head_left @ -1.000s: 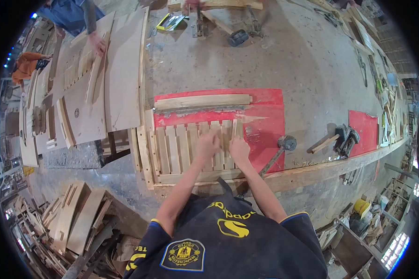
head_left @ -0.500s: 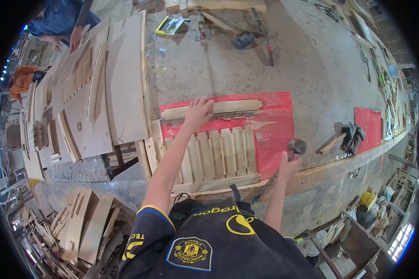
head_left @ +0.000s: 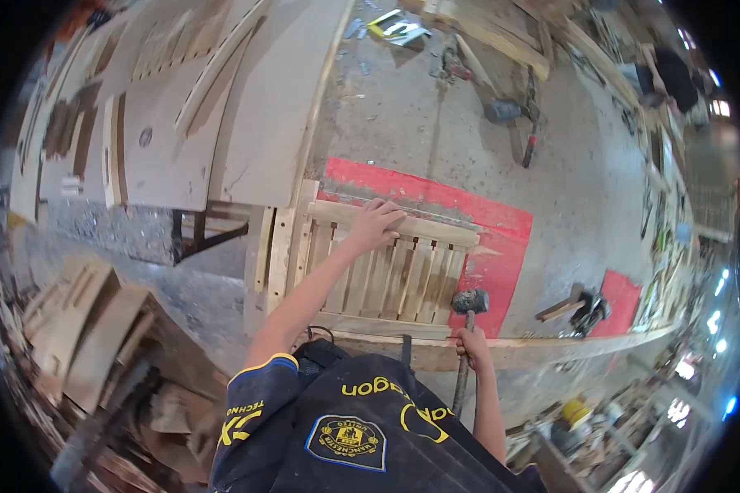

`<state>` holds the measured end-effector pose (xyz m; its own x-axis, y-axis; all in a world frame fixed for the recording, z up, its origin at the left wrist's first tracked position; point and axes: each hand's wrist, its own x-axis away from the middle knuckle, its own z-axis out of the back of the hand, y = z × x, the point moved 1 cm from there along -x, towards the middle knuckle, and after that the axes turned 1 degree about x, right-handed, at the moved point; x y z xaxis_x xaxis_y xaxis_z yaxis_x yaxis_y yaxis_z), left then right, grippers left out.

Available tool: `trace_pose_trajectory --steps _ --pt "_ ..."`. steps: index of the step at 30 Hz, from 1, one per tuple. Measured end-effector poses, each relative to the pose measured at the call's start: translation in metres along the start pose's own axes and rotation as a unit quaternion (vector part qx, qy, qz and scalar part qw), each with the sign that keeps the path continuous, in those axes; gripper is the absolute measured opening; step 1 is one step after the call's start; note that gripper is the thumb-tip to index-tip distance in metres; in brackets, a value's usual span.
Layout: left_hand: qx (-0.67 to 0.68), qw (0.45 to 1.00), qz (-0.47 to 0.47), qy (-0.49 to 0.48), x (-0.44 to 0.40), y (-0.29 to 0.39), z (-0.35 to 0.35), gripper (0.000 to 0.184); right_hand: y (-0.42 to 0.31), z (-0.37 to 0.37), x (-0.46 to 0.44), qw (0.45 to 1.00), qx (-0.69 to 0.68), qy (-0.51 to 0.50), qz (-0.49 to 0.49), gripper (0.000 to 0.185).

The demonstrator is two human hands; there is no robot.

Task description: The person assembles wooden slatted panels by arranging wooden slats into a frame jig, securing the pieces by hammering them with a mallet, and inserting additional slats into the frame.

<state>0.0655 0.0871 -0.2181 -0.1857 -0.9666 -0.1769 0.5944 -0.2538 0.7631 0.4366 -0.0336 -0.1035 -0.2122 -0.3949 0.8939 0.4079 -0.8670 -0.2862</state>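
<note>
Down toward six o'clock, the rail (head_left: 440, 231) has shifted onto the upper ends of the slats (head_left: 386, 279); the left hand (head_left: 376, 224) lies on it, grip open, fingers slightly apart. The right hand (head_left: 474, 346) has its grip clamped on the mallet (head_left: 470, 301), head at the slats' four o'clock on the worktop (head_left: 403, 123)

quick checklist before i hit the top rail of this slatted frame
1. Left hand on the top rail: ok
2. Right hand gripping the hammer by its handle: ok
3. Left fingers well apart from the hammer head: ok, it is over by the frame's lower right corner
4. Top rail lined up across the ends of the slats: looks ok
5. Every slat end fully seated in the top rail: cannot tell
6. Bottom rail joints tight: cannot tell
</note>
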Motion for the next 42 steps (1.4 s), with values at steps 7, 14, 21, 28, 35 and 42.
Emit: trace_pose_trajectory --steps 7,14,21,28,35,42 --pt "-0.026 0.997 0.06 -0.039 0.008 -0.002 0.009 0.057 -0.129 -0.011 0.053 0.987 0.003 0.018 0.161 0.019" --pt "-0.141 0.982 0.067 0.11 0.015 0.049 -0.064 0.054 -0.296 -0.156 -0.007 0.932 -0.029 0.092 0.349 0.022" --pt "-0.116 0.97 0.166 0.133 0.02 0.073 -0.051 0.042 -0.337 -0.248 0.014 0.804 0.424 -0.179 0.376 0.03" --pt "-0.077 0.97 0.223 0.066 0.033 0.088 -0.073 0.06 -0.319 -0.238 -0.013 0.847 0.424 -0.206 0.246 0.017" --pt "-0.076 0.913 0.359 0.18 0.12 0.143 -0.085 0.083 -0.274 -0.164 -0.094 0.807 0.444 -0.106 0.376 0.02" --pt "-0.15 0.915 0.35 0.132 0.119 0.144 -0.078 0.088 -0.249 -0.057 -0.113 0.713 0.526 0.043 0.461 0.031"
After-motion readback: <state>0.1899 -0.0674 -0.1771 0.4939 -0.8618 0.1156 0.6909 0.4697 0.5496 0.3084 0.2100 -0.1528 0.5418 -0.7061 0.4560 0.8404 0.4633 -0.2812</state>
